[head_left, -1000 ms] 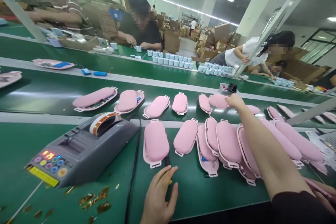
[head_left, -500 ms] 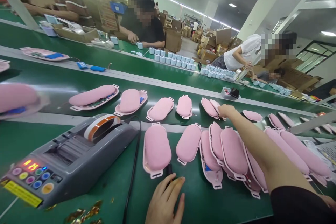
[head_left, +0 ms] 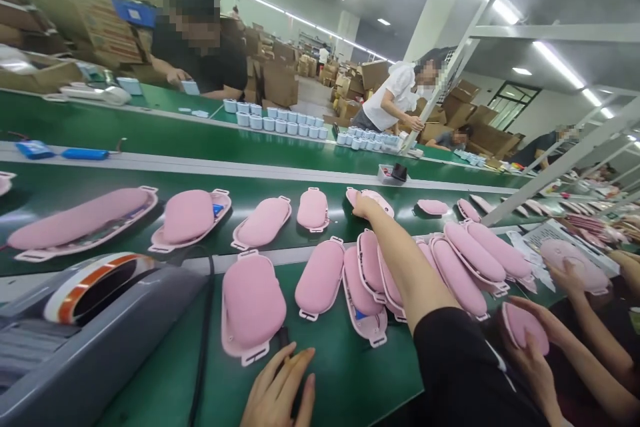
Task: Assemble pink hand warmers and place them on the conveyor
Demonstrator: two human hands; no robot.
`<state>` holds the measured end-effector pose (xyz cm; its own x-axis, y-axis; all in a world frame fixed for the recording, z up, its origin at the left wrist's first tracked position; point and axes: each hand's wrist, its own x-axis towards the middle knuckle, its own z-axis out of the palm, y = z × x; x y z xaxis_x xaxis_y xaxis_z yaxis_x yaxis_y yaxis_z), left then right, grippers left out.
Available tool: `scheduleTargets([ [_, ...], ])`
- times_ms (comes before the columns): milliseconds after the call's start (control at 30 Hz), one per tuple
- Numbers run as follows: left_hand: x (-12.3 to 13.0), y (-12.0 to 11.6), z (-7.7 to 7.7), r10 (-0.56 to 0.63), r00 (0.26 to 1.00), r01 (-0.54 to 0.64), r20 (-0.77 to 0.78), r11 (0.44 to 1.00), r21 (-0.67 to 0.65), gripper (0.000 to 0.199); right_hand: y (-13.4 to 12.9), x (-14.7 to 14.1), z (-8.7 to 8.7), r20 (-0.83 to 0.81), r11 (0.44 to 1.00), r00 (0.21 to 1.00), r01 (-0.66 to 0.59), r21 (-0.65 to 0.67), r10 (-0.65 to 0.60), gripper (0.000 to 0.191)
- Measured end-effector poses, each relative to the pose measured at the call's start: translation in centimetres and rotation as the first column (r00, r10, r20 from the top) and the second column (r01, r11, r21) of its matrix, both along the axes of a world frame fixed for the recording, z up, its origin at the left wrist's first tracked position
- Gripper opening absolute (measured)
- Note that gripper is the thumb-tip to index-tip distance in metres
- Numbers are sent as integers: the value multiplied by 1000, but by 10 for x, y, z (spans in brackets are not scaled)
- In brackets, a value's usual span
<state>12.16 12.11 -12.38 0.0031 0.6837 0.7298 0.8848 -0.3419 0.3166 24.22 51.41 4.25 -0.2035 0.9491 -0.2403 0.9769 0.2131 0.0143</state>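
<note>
My right hand (head_left: pixel 366 205) reaches out over the belt, its fingers closed on a pink oval case (head_left: pixel 384 205) whose cover and shell sit apart. My fingers hide part of that case. My left hand (head_left: pixel 280 388) is low in front of me, fingers stretched out and apart. A black rod-like thing (head_left: pixel 283 337) shows past its fingertips, partly hidden; whether they touch it I cannot tell. Just above lies a pink case (head_left: pixel 254 300) with slotted end tabs. Beside it is another pink case (head_left: pixel 320 278), and several more lie overlapping under my right forearm.
A grey tape dispenser (head_left: pixel 145 340) with a black cable (head_left: pixel 203 347) stands at left. More pink cases, some with blue batteries showing, line the green belt (head_left: pixel 45 180). Co-workers' hands (head_left: pixel 533 347) hold pink cases at right. Light-blue cups (head_left: pixel 269 125) stand across the belt.
The view has swung right, so the dispenser and cases sit further left and co-workers' hands appear at right. My right hand stays at the belt case, whose parts look turned. My left hand keeps its place.
</note>
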Motion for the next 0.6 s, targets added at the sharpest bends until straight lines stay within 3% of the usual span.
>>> scheduleTargets([
  [233, 4, -4, 20, 54, 984, -50, 170, 998, -29, 26, -22, 13, 64, -273, 980, 943, -197, 12, 193, 40],
  [300, 6, -11, 21, 90, 956, -85, 278, 996, -29, 29, -44, 26, 81, -392, 959, 879, -280, 37, 272, 47],
  [367, 12, -20, 24, 108, 886, -77, 451, 993, -86, 39, -86, 42, 87, -493, 926, 792, -368, 87, 361, 62],
  [400, 17, -25, 26, 87, 825, -22, 559, 992, -121, 45, -115, 50, 84, -539, 900, 733, -416, 128, 415, 70],
  [433, 23, -30, 28, 52, 739, 56, 671, 989, -138, 56, -149, 56, 77, -580, 839, 624, -497, 223, 524, 75],
  [467, 30, -35, 31, 16, 631, 140, 776, 981, -135, 70, -184, 60, 66, -591, 775, 533, -563, 287, 606, 78],
  [533, 42, -42, 35, -51, 446, 270, 894, 960, -80, 102, -253, 64, 36, -618, 711, 430, -624, 324, 658, 78],
  [600, 49, -49, 34, -19, 430, 335, 902, 932, -140, 104, -305, 65, 2, -663, 618, 341, -749, 237, 667, 86],
])
